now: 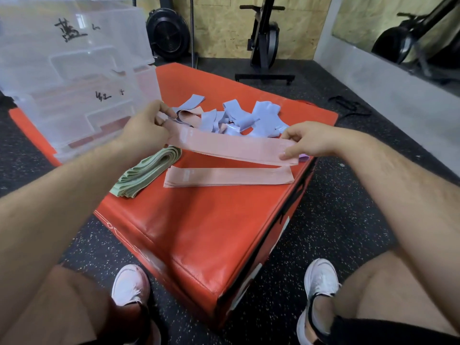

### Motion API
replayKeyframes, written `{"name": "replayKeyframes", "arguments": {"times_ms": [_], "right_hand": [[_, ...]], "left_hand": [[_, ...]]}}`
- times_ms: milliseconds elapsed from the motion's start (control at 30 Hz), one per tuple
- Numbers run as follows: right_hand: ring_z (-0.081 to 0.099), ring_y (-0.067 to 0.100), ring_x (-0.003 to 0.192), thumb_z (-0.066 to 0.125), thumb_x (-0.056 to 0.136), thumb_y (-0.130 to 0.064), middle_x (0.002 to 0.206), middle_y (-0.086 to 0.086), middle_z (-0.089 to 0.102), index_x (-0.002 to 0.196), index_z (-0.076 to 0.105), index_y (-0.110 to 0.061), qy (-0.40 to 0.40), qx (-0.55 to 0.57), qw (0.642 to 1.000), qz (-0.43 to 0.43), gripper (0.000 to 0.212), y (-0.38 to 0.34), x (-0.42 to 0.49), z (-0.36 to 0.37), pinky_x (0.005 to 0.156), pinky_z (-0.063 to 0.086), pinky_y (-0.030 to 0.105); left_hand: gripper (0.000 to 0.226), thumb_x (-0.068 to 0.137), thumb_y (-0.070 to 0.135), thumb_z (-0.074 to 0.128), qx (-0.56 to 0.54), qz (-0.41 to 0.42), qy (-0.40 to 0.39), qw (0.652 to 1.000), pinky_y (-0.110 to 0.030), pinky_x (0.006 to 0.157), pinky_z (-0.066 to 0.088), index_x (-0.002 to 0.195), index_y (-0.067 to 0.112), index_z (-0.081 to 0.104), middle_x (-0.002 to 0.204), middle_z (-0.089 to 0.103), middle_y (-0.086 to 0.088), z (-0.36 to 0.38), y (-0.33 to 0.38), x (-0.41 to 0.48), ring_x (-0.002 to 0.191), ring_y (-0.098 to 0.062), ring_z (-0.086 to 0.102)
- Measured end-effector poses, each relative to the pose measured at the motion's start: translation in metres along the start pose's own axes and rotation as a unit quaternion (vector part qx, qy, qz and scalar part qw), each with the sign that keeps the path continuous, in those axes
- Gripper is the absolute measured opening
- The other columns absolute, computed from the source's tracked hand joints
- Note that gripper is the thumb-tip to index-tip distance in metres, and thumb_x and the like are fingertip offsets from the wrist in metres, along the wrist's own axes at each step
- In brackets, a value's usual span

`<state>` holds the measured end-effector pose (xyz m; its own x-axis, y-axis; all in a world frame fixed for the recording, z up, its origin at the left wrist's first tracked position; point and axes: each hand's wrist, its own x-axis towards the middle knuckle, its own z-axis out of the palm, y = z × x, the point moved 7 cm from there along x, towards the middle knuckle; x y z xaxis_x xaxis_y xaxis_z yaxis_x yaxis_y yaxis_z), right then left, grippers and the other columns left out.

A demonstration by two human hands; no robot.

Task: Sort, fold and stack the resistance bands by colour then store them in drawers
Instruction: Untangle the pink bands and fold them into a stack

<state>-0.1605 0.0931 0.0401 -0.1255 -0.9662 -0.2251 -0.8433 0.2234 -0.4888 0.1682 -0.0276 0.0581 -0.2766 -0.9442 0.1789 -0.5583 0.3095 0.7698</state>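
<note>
While raised over the red box (199, 232), hands: left hand (146, 128) and right hand (306, 143) each pinch one end of a pink band (231, 148).
Pink stack (229, 176): flat on the box, under the held band, near the right edge.
Green stack (146, 175): left edge.
Blue heap (249, 118): far corner, partly behind the band.
Drawers (74, 70): clear, far-left corner.

Left grip (146, 127) raised, pinching pink band (231, 148) end, right grip (310, 141) pinching opposite end
</note>
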Motion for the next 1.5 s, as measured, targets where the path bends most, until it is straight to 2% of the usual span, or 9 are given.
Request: {"name": "replayKeyframes", "arguments": {"times_ms": [167,333,433,567,800,933,1033,1333,1500], "right_hand": [[0.057,0.014,0.074,0.074,0.087,-0.008,0.084,0.0,0.061,0.109,0.066,-0.016,0.015,0.098,0.995,0.03,0.025,0.025,-0.004,0.011,0.071,0.048,0.03],[0.057,0.019,0.076,0.073,0.085,-0.005,0.086,0.005,0.062,0.104,0.066,-0.018,0.025,0.097,0.994,0.049,0.024,0.035,-0.001,0.027,0.072,0.05,0.037],[0.055,0.019,0.071,0.072,0.084,-0.007,0.089,0.006,0.064,0.102,0.066,-0.021,0.036,0.042,0.998,0.041,0.024,0.033,-0.003,0.034,0.064,0.044,0.031],[0.059,0.018,0.071,0.066,0.086,-0.011,0.089,0.0,0.066,0.098,0.064,-0.027,0.043,-0.024,0.999,0.01,0.02,0.029,-0.007,0.043,0.062,0.046,0.029],[0.05,0.016,0.106,0.065,0.083,-0.033,0.114,-0.005,0.05,0.101,0.062,-0.031,0.025,-0.157,0.985,-0.059,0.019,0.019,-0.013,0.056,0.094,0.043,0.033],[0.054,0.018,0.105,0.07,0.08,-0.032,0.115,-0.004,0.053,0.111,0.058,-0.032,0.002,-0.168,0.984,-0.052,0.033,0.021,-0.016,0.059,0.091,0.043,0.032],[0.054,0.018,0.105,0.07,0.083,-0.032,0.118,-0.003,0.052,0.115,0.058,-0.032,-0.003,-0.172,0.984,-0.051,0.034,0.021,-0.016,0.058,0.089,0.043,0.031],[0.054,0.017,0.107,0.071,0.087,-0.041,0.124,-0.005,0.051,0.12,0.057,-0.035,-0.02,-0.21,0.976,-0.045,0.036,0.02,-0.016,0.056,0.096,0.045,0.036],[0.045,0.019,0.125,0.061,0.086,-0.052,0.131,-0.007,0.049,0.126,0.057,-0.036,0.013,-0.246,0.966,-0.074,0.043,0.004,-0.017,0.05,0.106,0.043,0.044]], "left_hand": [[0.017,0.089,0.006,0.058,0.074,-0.001,-0.011,0.997,-0.012,0.054,0.04,0.093,0.021,0.063,0.076,0.054,0.004,0.017,-0.014,-0.01,0.066,-0.013,0.052],[0.022,0.084,0.003,0.056,0.133,0.0,-0.058,0.989,-0.031,0.074,0.05,0.085,0.022,0.068,0.096,0.069,-0.001,0.034,-0.029,-0.018,0.086,-0.024,0.061],[0.016,0.086,-0.001,0.06,0.159,0.045,-0.059,0.984,-0.01,0.063,0.035,0.093,0.01,0.069,0.093,0.058,0.003,0.043,-0.031,-0.021,0.084,-0.017,0.052],[0.012,0.084,0.002,0.065,0.205,0.067,-0.093,0.972,-0.022,0.065,0.03,0.094,0.004,0.07,0.088,0.059,-0.003,0.051,-0.039,-0.023,0.084,-0.022,0.054],[0.019,0.079,0.008,0.055,0.275,0.16,-0.076,0.945,-0.043,0.096,0.044,0.092,0.015,0.069,0.109,0.053,-0.01,0.063,-0.039,-0.03,0.106,-0.036,0.05],[0.02,0.085,0.034,0.066,0.236,0.227,-0.15,0.933,-0.034,0.096,0.045,0.103,0.025,0.064,0.11,0.059,0.004,0.075,-0.024,-0.041,0.106,-0.018,0.057],[0.035,0.085,0.031,0.073,0.235,0.198,-0.204,0.929,-0.032,0.101,0.042,0.119,0.024,0.064,0.116,0.06,0.004,0.085,-0.027,-0.045,0.11,-0.014,0.055],[0.03,0.086,0.037,0.07,0.262,0.178,-0.216,0.924,-0.036,0.102,0.042,0.116,0.031,0.065,0.116,0.058,0.006,0.088,-0.032,-0.039,0.113,-0.016,0.053],[0.04,0.08,0.059,0.058,0.262,0.199,-0.202,0.923,-0.035,0.1,0.045,0.111,0.035,0.064,0.114,0.058,0.009,0.085,-0.023,-0.043,0.111,-0.014,0.055]]}}
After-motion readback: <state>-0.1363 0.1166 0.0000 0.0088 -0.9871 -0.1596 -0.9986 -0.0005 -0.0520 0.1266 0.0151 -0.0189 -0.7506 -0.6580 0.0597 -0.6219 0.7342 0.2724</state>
